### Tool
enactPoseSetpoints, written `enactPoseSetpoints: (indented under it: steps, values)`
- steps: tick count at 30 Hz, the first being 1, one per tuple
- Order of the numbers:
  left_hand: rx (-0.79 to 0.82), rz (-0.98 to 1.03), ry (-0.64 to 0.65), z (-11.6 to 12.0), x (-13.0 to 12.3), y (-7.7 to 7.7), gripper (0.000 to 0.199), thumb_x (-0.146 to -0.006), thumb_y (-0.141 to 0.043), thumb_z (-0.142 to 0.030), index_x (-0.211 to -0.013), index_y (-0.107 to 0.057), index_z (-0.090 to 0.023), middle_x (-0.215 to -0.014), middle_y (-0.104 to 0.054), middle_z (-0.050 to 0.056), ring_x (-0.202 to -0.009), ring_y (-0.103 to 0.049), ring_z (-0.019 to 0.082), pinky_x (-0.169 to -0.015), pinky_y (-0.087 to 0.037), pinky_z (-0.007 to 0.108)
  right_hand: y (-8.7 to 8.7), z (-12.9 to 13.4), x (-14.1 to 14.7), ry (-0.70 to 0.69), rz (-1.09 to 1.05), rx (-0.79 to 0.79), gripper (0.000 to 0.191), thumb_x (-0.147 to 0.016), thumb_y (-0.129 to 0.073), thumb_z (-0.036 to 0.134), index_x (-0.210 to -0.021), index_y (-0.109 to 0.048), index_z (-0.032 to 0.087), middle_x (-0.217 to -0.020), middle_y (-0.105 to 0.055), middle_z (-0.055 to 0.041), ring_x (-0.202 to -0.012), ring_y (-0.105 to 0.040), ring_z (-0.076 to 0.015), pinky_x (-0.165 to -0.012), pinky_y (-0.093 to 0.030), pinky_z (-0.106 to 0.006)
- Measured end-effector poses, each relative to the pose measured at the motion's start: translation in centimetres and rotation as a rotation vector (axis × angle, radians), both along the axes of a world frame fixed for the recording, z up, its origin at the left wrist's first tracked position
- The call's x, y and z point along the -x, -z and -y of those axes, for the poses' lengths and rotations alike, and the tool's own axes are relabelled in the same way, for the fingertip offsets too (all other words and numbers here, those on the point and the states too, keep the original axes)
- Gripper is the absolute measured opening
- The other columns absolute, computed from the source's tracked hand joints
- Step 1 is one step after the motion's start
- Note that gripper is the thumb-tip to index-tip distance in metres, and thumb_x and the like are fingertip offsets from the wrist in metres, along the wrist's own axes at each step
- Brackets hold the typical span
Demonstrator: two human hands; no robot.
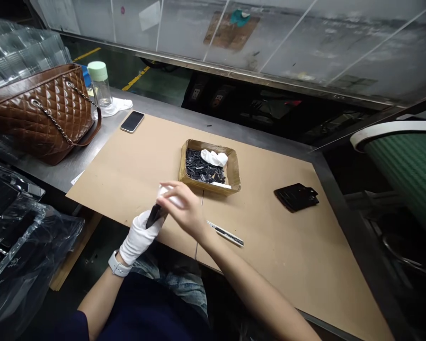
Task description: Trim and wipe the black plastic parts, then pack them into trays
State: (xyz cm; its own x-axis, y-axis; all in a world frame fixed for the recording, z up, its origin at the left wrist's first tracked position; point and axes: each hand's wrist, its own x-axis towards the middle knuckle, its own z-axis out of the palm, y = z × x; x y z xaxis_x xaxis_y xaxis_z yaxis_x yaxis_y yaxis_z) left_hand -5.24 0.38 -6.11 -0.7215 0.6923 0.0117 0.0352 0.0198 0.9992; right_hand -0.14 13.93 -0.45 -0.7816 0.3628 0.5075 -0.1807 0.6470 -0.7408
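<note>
My left hand (140,237), in a white glove with a pale watch at the wrist, grips a dark flat piece (153,215) near the front edge of the cardboard sheet. Bare, my right hand (184,206) pinches a bunched white cloth (171,195) against the top of that piece. The piece's far end is hidden behind the fingers. Right of my hands, a slim utility knife (225,233) lies on the cardboard. Beyond them stands a shallow box (210,187) with many small black parts (200,168) and a crumpled white glove or cloth (214,157) inside.
Brown cardboard (270,251) covers the metal table (163,105). A phone (132,121) lies at the back left, a glossy black part (296,197) at the right. A quilted brown bag (46,109) and a green-capped bottle (99,83) stand left. Plastic-wrapped parts (17,237) sit lower left.
</note>
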Motion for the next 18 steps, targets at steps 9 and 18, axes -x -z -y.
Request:
enactPoseSetpoints:
  steps: [9,18]
  values:
    - [-0.038,-0.134,-0.408,0.5,0.4,1.2,0.056,-0.076,-0.063,-0.031,-0.128,-0.051,-0.017,-0.137,-0.051,0.012,-0.13,-0.042,0.029,-0.113,-0.031,0.042,3.7,3.5,-1.8,0.403,-0.186,0.722,0.021,-0.08,-0.062,0.042,-0.081,-0.055,0.022,-0.114,-0.059,-0.0065,-0.108,-0.056,-0.0199,-0.094,-0.042,-0.038]
    - [0.054,0.008,-0.277,-3.3,-0.9,-0.6,0.079,-0.072,-0.063,-0.015,-0.143,-0.029,-0.014,-0.125,-0.059,0.014,-0.116,-0.056,0.028,-0.104,-0.041,0.042,3.5,2.3,-1.1,0.34,-0.193,0.864,0.035,-0.08,-0.054,0.053,-0.098,-0.044,0.024,-0.121,-0.055,-0.0092,-0.106,-0.057,-0.0228,-0.092,-0.044,-0.044]
